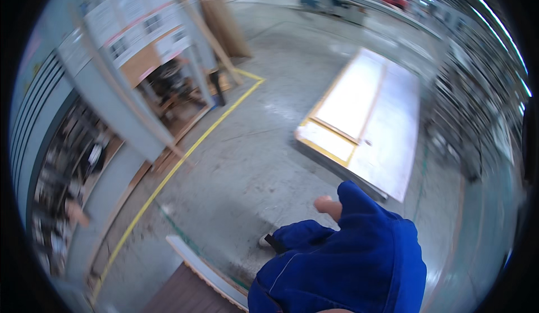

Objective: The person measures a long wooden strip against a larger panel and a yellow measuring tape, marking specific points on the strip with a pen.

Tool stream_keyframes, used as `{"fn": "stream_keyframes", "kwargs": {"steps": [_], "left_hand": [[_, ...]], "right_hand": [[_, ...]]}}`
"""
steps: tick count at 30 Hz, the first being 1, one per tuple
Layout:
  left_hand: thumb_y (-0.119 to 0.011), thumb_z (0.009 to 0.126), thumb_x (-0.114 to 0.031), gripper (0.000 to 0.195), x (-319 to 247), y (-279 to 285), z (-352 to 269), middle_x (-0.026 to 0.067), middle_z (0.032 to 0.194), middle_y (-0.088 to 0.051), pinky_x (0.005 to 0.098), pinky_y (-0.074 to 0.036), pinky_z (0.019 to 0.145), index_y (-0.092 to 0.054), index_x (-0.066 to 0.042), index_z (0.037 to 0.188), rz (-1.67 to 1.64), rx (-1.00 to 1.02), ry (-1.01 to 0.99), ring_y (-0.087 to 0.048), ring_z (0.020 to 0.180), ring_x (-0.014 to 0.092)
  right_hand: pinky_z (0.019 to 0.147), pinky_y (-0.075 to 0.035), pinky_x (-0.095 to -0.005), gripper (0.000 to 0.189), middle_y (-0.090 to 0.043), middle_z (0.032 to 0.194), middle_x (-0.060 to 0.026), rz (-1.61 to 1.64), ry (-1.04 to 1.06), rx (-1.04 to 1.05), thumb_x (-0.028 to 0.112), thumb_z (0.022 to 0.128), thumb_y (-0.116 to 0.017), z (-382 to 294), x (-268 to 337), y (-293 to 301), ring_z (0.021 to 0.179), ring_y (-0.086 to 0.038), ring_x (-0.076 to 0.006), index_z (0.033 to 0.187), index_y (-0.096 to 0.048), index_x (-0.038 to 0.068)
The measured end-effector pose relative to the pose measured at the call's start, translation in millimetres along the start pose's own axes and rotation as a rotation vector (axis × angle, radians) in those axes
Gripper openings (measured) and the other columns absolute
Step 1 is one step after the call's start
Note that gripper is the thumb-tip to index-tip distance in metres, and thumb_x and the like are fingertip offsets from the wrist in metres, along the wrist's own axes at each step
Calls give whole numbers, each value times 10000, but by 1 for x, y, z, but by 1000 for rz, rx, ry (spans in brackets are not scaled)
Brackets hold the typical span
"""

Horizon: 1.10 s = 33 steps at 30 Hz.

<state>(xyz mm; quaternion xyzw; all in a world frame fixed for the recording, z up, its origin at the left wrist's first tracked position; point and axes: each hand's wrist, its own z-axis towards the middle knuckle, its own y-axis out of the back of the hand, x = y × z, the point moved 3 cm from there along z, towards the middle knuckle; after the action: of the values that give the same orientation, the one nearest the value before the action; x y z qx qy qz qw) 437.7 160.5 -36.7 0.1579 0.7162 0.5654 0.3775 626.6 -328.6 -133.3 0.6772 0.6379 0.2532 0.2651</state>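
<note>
My right hand point(328, 205) reaches out of a blue sleeve point(370, 212) in front of my body. It is small and blurred, the fingers look curled, and I make out nothing in it. My left hand is out of view. Past the right hand lies a low stack of white panels point(391, 115) on the floor, apart from the hand. On top of it rests a white panel with a wood-coloured border point(349, 98), and a yellow-edged area point(330, 142) shows at the near end. Below my sleeve are a blue trouser leg point(305, 233) and a shoe point(265, 240).
A yellow floor line point(181, 161) runs along grey cabinets point(122, 98) on the left. Boards point(225, 26) lean behind them. A brown panel point(181, 292) with a pale strip point(206, 271) lies at bottom left. Blurred racks point(459, 106) stand at right, machines point(332, 5) farther back.
</note>
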Motion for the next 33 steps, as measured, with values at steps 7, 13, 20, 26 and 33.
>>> {"fn": "stream_keyframes", "kwargs": {"steps": [7, 13, 20, 26, 33], "left_hand": [[-642, 742, -475, 467, -78, -16, 16, 172, 871, -642, 432, -506, 713, -601, -67, 967, -56, 137, -356, -622, 842, 341], [-630, 755, -459, 451, -81, -11, 14, 172, 886, -645, 433, -506, 721, -598, -83, 1002, -37, 197, -402, -624, 855, 339], [-616, 770, -440, 435, -78, -9, -4, 172, 904, -648, 434, -506, 731, -595, -102, 1042, -34, 183, -358, -626, 869, 338], [-605, 783, -424, 424, -52, 4, -17, 172, 919, -651, 435, -506, 739, -592, -118, 1077, -30, 148, -242, -628, 882, 336], [-591, 798, -405, 417, 65, 55, -121, 171, 937, -655, 436, -506, 749, -588, -136, 1117, -111, 46, 215, -630, 896, 335]], "right_hand": [[737, -515, -412, 200, -674, 925, -135, 303, -447, 71, 112, 760, -565, -186, -165, -187, 894, -646, -300, 909, -690, 67], [737, -517, -430, 221, -670, 930, -153, 298, -369, 42, 117, 759, -540, -212, -139, -199, 894, -643, -316, 916, -682, 52], [752, -504, -467, 276, -650, 980, -178, 410, -156, -270, 210, 815, -468, -112, -66, -59, 923, -619, -355, 936, -658, 49], [752, -500, -471, 278, -655, 934, -168, 341, 32, -300, 228, 812, -481, -91, -10, -16, 909, -623, -345, 963, -639, 57], [697, -514, -440, 191, -672, 939, -130, -169, 125, 133, 198, 699, -629, -40, -24, -99, 876, -643, -304, 838, -704, 91]]}}
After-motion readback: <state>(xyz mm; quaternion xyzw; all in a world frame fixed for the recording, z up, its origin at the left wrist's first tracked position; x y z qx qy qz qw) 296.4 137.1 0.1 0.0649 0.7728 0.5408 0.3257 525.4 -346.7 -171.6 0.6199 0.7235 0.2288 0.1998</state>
